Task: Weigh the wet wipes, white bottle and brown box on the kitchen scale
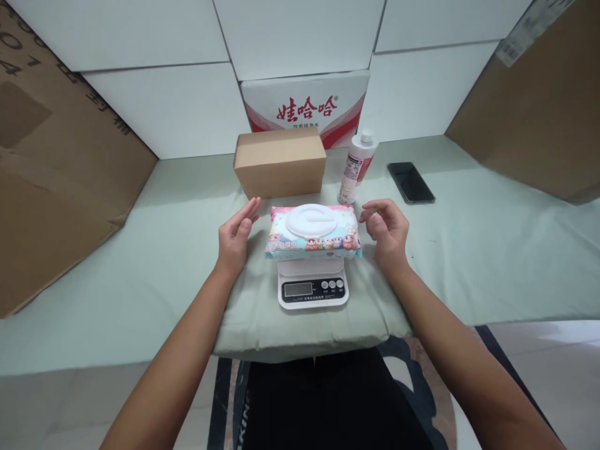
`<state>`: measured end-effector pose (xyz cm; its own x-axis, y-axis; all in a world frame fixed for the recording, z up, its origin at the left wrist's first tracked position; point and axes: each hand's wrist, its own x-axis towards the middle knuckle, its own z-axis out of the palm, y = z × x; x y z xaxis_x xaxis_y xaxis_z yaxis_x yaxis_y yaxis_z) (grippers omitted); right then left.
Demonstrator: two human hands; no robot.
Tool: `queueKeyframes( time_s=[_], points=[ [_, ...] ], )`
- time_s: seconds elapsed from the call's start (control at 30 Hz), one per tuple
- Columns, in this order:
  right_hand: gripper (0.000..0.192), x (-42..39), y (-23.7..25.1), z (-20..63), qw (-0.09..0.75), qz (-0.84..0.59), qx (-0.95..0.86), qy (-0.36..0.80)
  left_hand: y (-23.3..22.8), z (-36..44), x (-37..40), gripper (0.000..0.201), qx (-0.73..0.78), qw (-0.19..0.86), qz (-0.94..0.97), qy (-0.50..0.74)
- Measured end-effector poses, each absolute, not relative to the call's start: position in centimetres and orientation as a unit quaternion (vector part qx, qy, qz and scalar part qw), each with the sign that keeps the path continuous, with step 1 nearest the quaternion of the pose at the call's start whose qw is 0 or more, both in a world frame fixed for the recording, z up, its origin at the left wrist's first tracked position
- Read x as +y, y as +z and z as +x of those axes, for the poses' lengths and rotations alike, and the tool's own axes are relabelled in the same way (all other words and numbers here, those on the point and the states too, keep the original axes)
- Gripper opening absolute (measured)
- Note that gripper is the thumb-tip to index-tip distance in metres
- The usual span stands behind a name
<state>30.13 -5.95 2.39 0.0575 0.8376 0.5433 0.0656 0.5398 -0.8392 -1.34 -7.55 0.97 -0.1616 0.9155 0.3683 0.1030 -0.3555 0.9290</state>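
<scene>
A pack of wet wipes (pixel 314 245) with a white oval lid and a pink and blue cartoon print lies across the top of a white kitchen scale (pixel 313 294). The scale's small grey display shows no digits that I can make out. To the left of the pack, my left hand (pixel 237 234) rests on its edge, open, fingers stretched forward and nothing in it. On the other side my right hand (pixel 387 231) stays just apart from the pack, its fingers loosely curled and parted, holding nothing.
Behind the pack are a brown cardboard box (pixel 281 164), a white bottle (pixel 359 165) and a black phone (pixel 411 182). A white and red carton (pixel 304 103) stands against the white back panels. Large cardboard sheets flank the green cloth (pixel 178 250) left (pixel 70 175) and right (pixel 539 100).
</scene>
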Motion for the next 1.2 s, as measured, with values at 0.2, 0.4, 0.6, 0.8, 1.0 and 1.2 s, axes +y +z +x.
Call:
queueKeyframes(
  time_s=[0.2,0.4,0.6,0.8,1.0,1.2],
  points=[
    [0.045,-6.3,2.8,30.1,0.569,-0.366,-0.666,0.313,1.0,-1.6,-7.8,0.106,0.394,0.361,0.629,0.564],
    [0.064,-6.6,3.6,30.2,0.508,-0.335,-0.724,0.326,0.8,-1.7,-7.7,0.117,0.374,0.373,0.670,0.522],
    [0.071,-6.7,3.8,30.5,0.479,-0.309,-0.755,0.325,0.7,-1.7,-7.8,0.120,0.378,0.385,0.669,0.511],
    [0.088,-6.4,3.5,30.6,0.447,-0.331,-0.784,0.275,0.8,-1.6,-7.8,0.125,0.390,0.382,0.673,0.499],
    [0.096,-6.2,3.1,30.3,0.419,-0.303,-0.827,0.220,0.7,-1.7,-7.8,0.126,0.378,0.392,0.674,0.499],
    [0.090,-6.1,2.9,30.0,0.424,-0.301,-0.825,0.219,0.4,-1.9,-7.7,0.127,0.374,0.381,0.687,0.493]
  ],
)
